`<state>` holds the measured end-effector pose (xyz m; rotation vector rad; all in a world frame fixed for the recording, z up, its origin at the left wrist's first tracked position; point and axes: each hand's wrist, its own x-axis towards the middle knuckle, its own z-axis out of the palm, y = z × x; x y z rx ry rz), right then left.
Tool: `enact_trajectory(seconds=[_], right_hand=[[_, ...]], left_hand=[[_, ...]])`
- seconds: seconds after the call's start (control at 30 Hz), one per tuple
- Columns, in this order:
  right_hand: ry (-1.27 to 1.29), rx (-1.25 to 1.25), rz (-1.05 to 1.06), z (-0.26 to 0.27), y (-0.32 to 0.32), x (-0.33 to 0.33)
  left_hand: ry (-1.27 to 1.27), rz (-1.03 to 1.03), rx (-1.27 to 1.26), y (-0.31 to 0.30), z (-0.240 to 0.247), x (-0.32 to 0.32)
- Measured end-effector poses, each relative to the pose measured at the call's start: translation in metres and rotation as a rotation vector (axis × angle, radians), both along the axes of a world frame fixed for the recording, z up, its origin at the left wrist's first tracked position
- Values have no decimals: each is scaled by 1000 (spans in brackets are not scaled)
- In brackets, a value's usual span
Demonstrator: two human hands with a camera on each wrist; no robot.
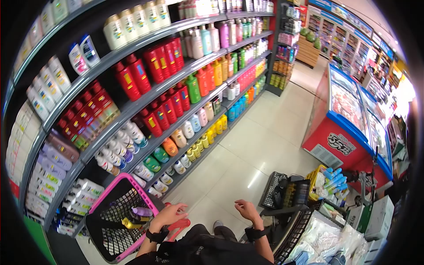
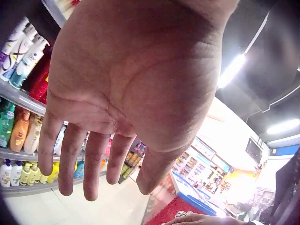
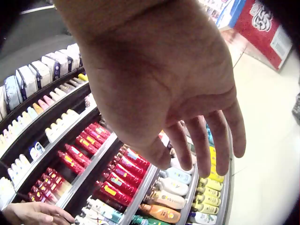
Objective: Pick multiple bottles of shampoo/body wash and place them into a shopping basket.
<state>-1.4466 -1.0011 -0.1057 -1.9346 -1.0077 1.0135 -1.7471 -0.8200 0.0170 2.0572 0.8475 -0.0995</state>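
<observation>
My left hand (image 1: 170,216) hovers beside the pink-rimmed basket (image 1: 153,206), palm down with fingers relaxed, and grips nothing. In the left wrist view the same hand (image 2: 126,93) shows a bare palm and straight fingers. Over the floor to the right, my right hand (image 1: 248,211) hangs with slightly bent fingers; in the right wrist view its palm (image 3: 164,89) is bare too. A purple bottle (image 1: 142,211) and a yellow bottle (image 1: 131,224) lie inside the basket. Something red beneath the left hand is partly hidden.
Shelves (image 1: 155,90) of shampoo and lotion bottles curve along the left. A red and blue chest freezer (image 1: 340,143) stands at the right. Nearer are a yellow basket (image 1: 312,181) of blue packs, a black crate (image 1: 273,190), plastic bags (image 1: 316,238) and boxes (image 1: 380,216).
</observation>
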Motion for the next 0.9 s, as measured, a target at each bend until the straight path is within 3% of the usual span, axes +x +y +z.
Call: enact_trajectory(seconds=[0.37, 0.57, 0.73, 0.83, 0.9], right_hand=[[88, -81, -123, -8, 11, 71], [10, -108, -149, -9, 88, 156], [-43, -67, -160, 36, 170, 242], [-34, 22, -230, 51, 209, 288], [-118, -32, -254, 41, 219, 318]], left_hand=[[46, -296, -61, 76, -35, 143], [-12, -341, -48, 168, -58, 237], [21, -409, 76, 248, -57, 336], [-80, -364, -122, 285, -54, 400], [17, -500, 96, 303, -56, 439]])
